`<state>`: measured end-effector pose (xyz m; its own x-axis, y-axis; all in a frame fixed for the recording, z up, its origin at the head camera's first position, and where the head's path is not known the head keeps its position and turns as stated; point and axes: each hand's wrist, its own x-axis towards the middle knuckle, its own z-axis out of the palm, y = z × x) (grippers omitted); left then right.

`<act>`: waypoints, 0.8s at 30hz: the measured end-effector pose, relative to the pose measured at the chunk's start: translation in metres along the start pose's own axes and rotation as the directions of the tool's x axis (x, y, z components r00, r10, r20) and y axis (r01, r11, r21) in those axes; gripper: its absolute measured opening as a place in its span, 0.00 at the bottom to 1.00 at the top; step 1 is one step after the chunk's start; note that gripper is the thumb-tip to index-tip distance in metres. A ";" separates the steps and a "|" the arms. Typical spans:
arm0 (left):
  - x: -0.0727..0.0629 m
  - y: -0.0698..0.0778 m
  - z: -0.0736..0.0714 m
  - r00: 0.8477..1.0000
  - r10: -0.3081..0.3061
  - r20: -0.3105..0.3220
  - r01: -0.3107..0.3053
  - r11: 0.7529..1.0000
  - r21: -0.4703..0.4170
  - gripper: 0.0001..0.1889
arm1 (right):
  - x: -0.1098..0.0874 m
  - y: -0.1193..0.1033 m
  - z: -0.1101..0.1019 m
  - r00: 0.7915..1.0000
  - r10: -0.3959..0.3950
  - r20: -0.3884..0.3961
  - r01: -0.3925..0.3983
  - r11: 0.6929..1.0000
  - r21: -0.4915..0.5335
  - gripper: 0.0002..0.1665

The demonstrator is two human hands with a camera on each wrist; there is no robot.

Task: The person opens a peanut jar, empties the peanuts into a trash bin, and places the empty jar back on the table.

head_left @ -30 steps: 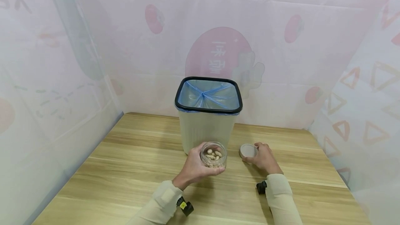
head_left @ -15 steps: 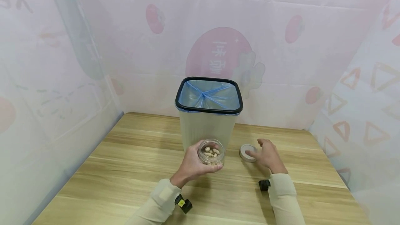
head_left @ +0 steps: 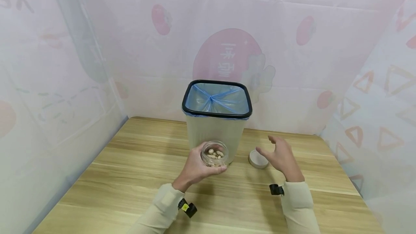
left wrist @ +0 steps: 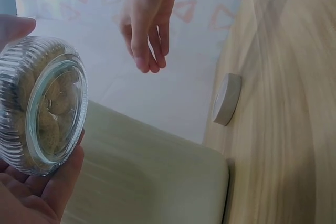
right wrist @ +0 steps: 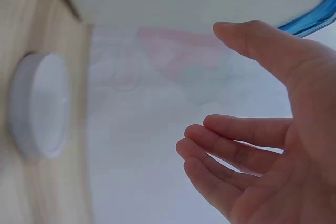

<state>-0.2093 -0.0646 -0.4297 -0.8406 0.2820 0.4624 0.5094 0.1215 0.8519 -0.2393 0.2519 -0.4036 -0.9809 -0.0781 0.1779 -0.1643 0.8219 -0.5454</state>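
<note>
My left hand (head_left: 196, 166) grips a clear ridged jar (left wrist: 16, 103) around its side, holding it above the table in front of the bin. Its mouth is uncovered in the head view, and several peanuts (head_left: 214, 154) lie inside. A pale round lid (head_left: 258, 159) rests flat on the table to the right of the jar. My right hand (head_left: 282, 157) hovers just above and right of that lid, holding nothing. In the right wrist view its fingers (right wrist: 231, 145) are extended and the thumb is spread apart from them, while the lid lies at the left.
A pale bin (head_left: 216, 131) with a black rim and a blue liner (head_left: 211, 98) stands behind the jar on the wood-grain table (head_left: 136, 176). Printed cloth (head_left: 139, 57) encloses the back and sides.
My right hand has let go of the lid on the table and lifted away from it. My left hand has shifted slightly left and farther forward with the jar.
</note>
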 end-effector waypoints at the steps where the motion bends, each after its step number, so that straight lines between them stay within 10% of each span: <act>1: 0.000 0.001 -0.002 1.000 0.000 -0.001 0.000 1.000 0.000 0.30 | -0.001 -0.003 -0.002 1.000 -0.009 -0.008 0.009 1.000 0.001 0.48; 24: 0.008 0.008 -0.031 1.000 0.003 0.007 -0.004 0.999 0.038 0.28 | -0.031 -0.051 -0.033 0.984 -0.115 -0.138 0.121 0.992 0.034 0.43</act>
<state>-0.2169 -0.0905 -0.4115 -0.8376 0.2892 0.4635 0.5191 0.1569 0.8402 -0.1969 0.2310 -0.3543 -0.9316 -0.0935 0.3514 -0.2854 0.7869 -0.5471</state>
